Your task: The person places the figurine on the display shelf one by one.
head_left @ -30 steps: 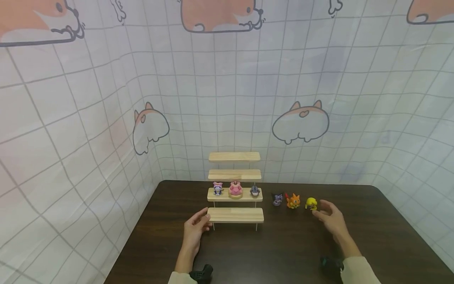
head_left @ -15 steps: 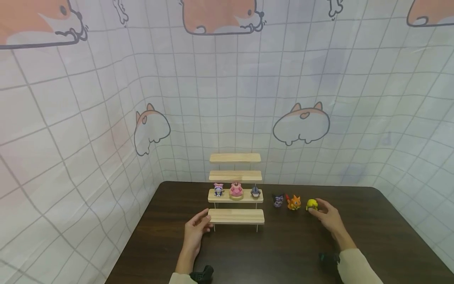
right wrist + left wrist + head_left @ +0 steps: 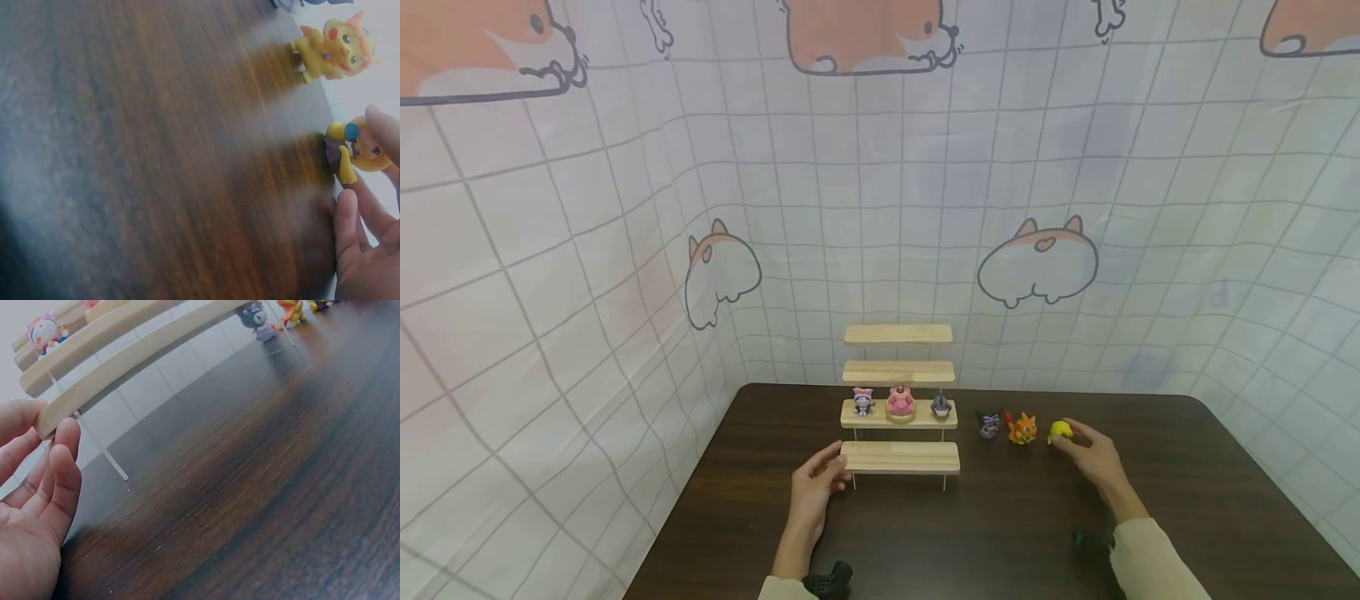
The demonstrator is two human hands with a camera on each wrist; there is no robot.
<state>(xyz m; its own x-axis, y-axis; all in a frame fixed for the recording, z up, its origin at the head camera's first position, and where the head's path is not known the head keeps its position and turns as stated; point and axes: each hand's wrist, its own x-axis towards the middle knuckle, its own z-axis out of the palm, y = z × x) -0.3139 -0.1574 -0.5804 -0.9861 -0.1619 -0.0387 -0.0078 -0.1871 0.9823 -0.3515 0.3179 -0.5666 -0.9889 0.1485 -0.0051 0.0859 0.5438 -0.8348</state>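
A stepped wooden display shelf (image 3: 901, 458) with several tiers stands on the dark table. My left hand (image 3: 811, 487) pinches the left end of its lowest board, thumb above and fingertips beneath. At the right, my right hand (image 3: 1097, 458) holds a small yellow figurine (image 3: 1060, 430) between thumb and fingers. In the right wrist view that yellow figurine (image 3: 350, 150) is upright, its base at the tabletop, the thumb against its head. To its left stand an orange figurine (image 3: 1022, 428) and a dark purple figurine (image 3: 988, 425).
The second tier from the bottom bears a pink-hooded figurine (image 3: 862, 402), a round pink figurine (image 3: 900, 403) and a grey-blue figurine (image 3: 941, 405). A white grid-patterned curtain (image 3: 910, 192) hangs behind the dark wooden table (image 3: 970, 533).
My right hand has moved slightly left, and its thumb and fingers have closed on the yellow figurine. The left hand stays at the lowest board's end.
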